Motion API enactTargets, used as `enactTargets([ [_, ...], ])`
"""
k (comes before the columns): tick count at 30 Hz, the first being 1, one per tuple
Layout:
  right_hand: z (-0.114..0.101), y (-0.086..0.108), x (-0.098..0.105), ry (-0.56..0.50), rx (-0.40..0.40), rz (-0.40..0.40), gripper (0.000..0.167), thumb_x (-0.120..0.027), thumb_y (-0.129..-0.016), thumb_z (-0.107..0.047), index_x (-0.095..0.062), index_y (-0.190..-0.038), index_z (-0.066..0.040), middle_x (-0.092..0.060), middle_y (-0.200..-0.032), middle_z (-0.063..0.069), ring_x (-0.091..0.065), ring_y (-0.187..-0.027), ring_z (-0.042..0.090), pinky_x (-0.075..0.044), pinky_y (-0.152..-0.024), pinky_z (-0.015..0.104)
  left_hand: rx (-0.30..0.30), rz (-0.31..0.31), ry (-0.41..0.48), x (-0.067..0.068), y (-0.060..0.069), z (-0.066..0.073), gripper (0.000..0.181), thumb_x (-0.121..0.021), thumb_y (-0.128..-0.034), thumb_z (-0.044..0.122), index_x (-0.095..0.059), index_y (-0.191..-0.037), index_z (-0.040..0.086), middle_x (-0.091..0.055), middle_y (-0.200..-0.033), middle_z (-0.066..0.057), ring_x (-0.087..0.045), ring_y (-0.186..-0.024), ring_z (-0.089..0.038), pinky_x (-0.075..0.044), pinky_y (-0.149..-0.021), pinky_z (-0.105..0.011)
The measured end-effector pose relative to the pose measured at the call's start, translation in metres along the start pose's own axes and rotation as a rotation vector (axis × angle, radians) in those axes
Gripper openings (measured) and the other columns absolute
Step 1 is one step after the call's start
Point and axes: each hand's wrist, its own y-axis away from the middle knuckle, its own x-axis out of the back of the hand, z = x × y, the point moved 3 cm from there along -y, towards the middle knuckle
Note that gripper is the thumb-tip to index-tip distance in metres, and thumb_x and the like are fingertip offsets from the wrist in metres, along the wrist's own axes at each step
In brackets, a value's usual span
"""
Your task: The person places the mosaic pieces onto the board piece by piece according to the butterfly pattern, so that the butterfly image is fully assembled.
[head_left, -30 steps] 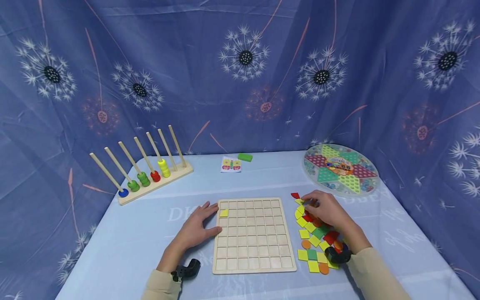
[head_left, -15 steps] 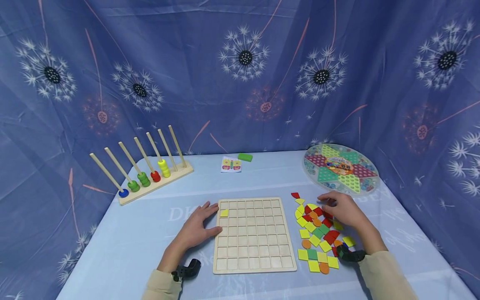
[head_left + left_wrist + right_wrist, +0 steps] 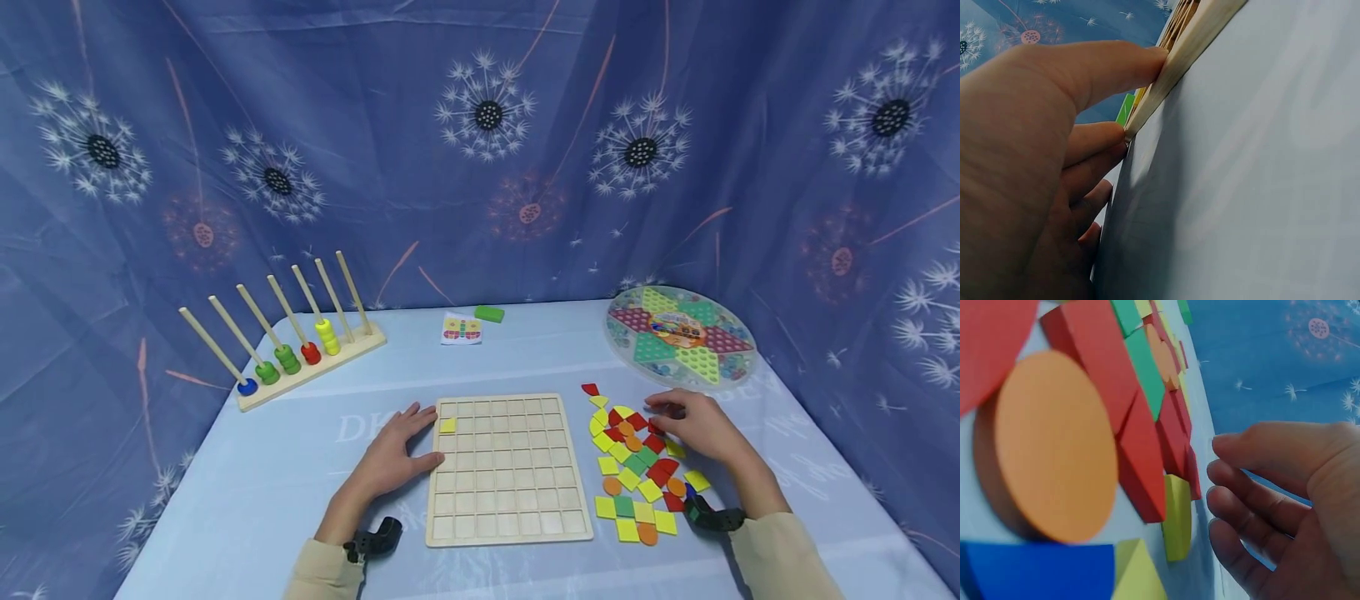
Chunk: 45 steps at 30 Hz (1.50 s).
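A square wooden grid board (image 3: 504, 482) lies on the table, with a yellow square tile (image 3: 447, 426) in a cell near its upper left corner. At the board's left edge rests my left hand (image 3: 393, 454), fingers spread; in the left wrist view the thumb and a finger touch the board's wooden rim (image 3: 1166, 87). My right hand (image 3: 693, 423) hovers at the right side of a spread of flat coloured tiles. Its fingers bend loosely with nothing between them in the right wrist view. Nearby lie red tiles (image 3: 654, 443), a yellow tile (image 3: 1177, 515) and an orange disc (image 3: 1057, 447).
A wooden peg stand (image 3: 322, 364) with coloured rings is at the back left. Behind the board lie a picture card (image 3: 461, 329) and a green block (image 3: 489, 314). A round Chinese checkers board (image 3: 681, 337) occupies the back right. A patterned curtain hangs behind the table.
My right hand has drawn back to the right, off the upper part of the tile spread, uncovering several tiles. My left hand has stayed at the board's edge.
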Motion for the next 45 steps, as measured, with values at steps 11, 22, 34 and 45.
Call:
enactTargets([
  [11, -0.039, 0.008, -0.018, -0.042, 0.048, -0.094, 0.020, -0.075, -0.085, -0.024, -0.073, -0.102, -0.014, -0.061, -0.086, -0.004, -0.054, -0.076, 0.018, -0.052, -0.064, 0.027, 0.005, 0.000, -0.002, 0.000, 0.000, 0.001, 0.073, -0.076, -0.0790, 0.044, -0.050, -0.142, 0.017, -0.042, -0.147, 0.003, -0.023, -0.142, -0.026, -0.020, -0.112, -0.053],
  [22, -0.058, 0.006, -0.048, 0.074, 0.063, -0.108, 0.023, -0.080, -0.078, -0.036, -0.073, -0.093, -0.020, -0.055, -0.079, -0.008, -0.049, -0.070, 0.013, -0.045, -0.061, 0.028, 0.001, -0.008, -0.003, 0.000, -0.001, 0.002, 0.072, -0.075, -0.0796, 0.042, -0.050, -0.142, 0.017, -0.043, -0.147, 0.003, -0.023, -0.142, -0.024, -0.019, -0.113, -0.051],
  [34, -0.069, 0.004, -0.053, 0.260, 0.047, -0.053, 0.027, -0.082, -0.074, -0.036, -0.075, -0.094, -0.019, -0.052, -0.084, -0.006, -0.047, -0.073, 0.013, -0.045, -0.066, 0.032, -0.001, -0.006, 0.000, 0.000, -0.001, 0.002, 0.071, -0.075, -0.0797, 0.040, -0.050, -0.142, 0.017, -0.043, -0.147, 0.003, -0.023, -0.142, -0.025, -0.019, -0.113, -0.051],
  [45, -0.074, -0.004, -0.056, 0.225, 0.063, -0.024, 0.027, -0.082, -0.072, -0.030, -0.070, -0.094, -0.020, -0.052, -0.080, -0.007, -0.048, -0.072, 0.013, -0.044, -0.064, 0.029, -0.017, -0.002, 0.000, 0.001, -0.001, 0.003, 0.071, -0.076, -0.0796, 0.040, -0.050, -0.142, 0.017, -0.043, -0.147, 0.004, -0.023, -0.142, -0.023, -0.019, -0.114, -0.048],
])
